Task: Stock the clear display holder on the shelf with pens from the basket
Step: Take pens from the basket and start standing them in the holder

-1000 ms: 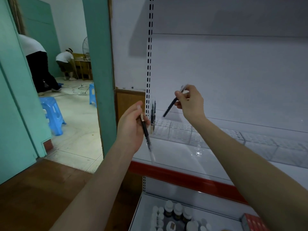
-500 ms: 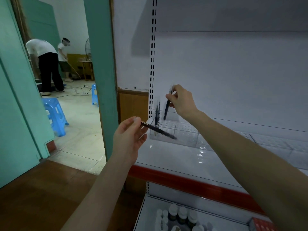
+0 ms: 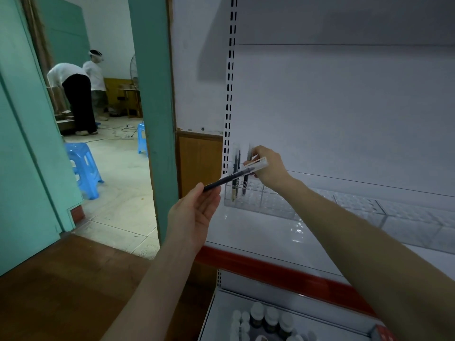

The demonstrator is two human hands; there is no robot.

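A: Where do we have the pens?

B: One in each hand. Our left hand [image 3: 194, 212] lies palm up just in front of the shelf's edge. It pinches the dark end of a capped black pen [image 3: 229, 179] between thumb and fingertips. That pen slants up and to the right, and its clear cap ends right by our right hand [image 3: 269, 168].

A: And the right one?

B: Its fingers are curled round the top of a second black pen [image 3: 245, 187], which we hold upright. The lower end of this pen is down inside the left end of the clear display holder [image 3: 261, 203]. Whether it sits fully in a slot, we cannot tell.

A: Do the two pens touch?

B: From our view the slanted one crosses in front of the upright one. We cannot judge contact.

A: What else is in the holder?

B: In its far left corner two more pens [image 3: 236, 161] stand upright, just beside the one in our right hand and near the slotted upright [image 3: 229, 94] of the rack. The holder stands at the back of the white shelf [image 3: 258, 232], by the rear panel, and runs on to the right behind our right forearm.

A: And around us?

B: There are small bottles [image 3: 266, 318] on the shelf below and a blue stool [image 3: 83, 166] past the green door frame [image 3: 152, 107]. We also see two people [image 3: 73, 94] in the far room
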